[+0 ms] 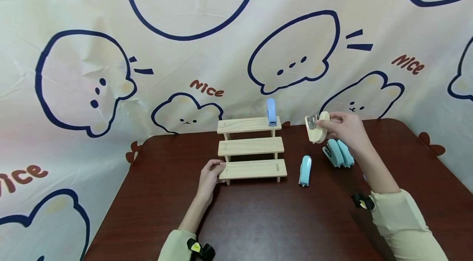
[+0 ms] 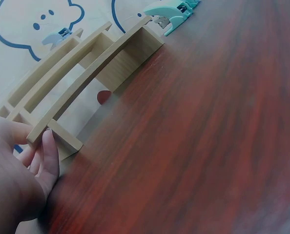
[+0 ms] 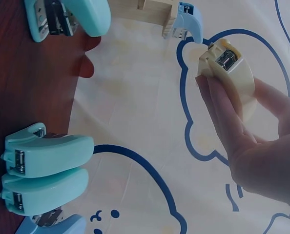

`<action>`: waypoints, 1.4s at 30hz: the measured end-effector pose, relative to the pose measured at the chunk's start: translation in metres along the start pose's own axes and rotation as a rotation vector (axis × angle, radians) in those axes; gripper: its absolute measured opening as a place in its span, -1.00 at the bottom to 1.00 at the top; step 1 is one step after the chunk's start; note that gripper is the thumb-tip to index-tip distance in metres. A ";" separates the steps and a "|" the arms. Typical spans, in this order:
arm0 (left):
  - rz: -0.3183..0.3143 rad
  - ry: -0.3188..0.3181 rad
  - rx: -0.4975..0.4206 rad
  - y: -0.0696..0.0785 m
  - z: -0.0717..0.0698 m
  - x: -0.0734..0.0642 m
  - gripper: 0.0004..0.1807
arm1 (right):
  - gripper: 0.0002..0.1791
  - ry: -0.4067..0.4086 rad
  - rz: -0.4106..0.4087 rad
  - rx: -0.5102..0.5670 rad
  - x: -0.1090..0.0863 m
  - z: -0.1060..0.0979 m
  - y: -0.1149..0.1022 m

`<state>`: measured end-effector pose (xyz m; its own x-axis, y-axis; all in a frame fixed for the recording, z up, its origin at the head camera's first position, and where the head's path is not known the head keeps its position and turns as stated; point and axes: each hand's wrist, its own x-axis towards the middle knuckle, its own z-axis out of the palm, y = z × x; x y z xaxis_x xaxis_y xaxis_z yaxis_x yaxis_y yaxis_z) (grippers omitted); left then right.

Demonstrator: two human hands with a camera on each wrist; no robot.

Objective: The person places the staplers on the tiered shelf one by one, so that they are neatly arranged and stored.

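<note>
My left hand (image 1: 210, 181) grips the left end of the lowest step of a three-tier wooden rack (image 1: 255, 169). In the left wrist view, the thumb and fingers (image 2: 50, 156) pinch that step's end. My right hand (image 1: 347, 128) holds a cream stapler (image 1: 316, 132) in the air, right of the rack and above the table. The right wrist view shows the cream stapler (image 3: 233, 80) between thumb and fingers. On the rack's top step, at the right end, stands a light blue stapler (image 1: 271, 112).
A teal stapler (image 1: 305, 170) lies on the brown table (image 1: 255, 220) right of the rack. Two more teal staplers (image 1: 334, 153) sit side by side under the right hand. Beside them is another blue stapler (image 3: 72, 225), partly cut off. A patterned cloth (image 1: 199, 63) hangs behind the table.
</note>
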<state>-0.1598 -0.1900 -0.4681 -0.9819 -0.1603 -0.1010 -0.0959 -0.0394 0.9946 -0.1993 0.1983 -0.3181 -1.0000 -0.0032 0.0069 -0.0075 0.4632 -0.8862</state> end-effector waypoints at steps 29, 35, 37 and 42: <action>0.010 0.012 0.010 -0.001 0.000 0.000 -0.75 | -0.29 0.008 -0.022 0.138 0.015 0.008 -0.031; 0.012 0.010 0.014 -0.002 0.000 0.000 -0.76 | -0.29 0.012 -0.024 0.152 0.017 0.012 -0.040; 0.013 0.008 0.018 -0.002 0.000 0.000 -0.74 | -0.29 0.015 -0.026 0.150 0.017 0.012 -0.042; 0.009 0.004 0.024 0.000 0.000 -0.001 -0.70 | -0.32 0.018 -0.034 0.151 0.019 0.014 -0.047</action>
<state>-0.1590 -0.1899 -0.4680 -0.9820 -0.1649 -0.0921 -0.0909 -0.0145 0.9958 -0.2175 0.1640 -0.2825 -0.9990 -0.0005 0.0453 -0.0430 0.3245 -0.9449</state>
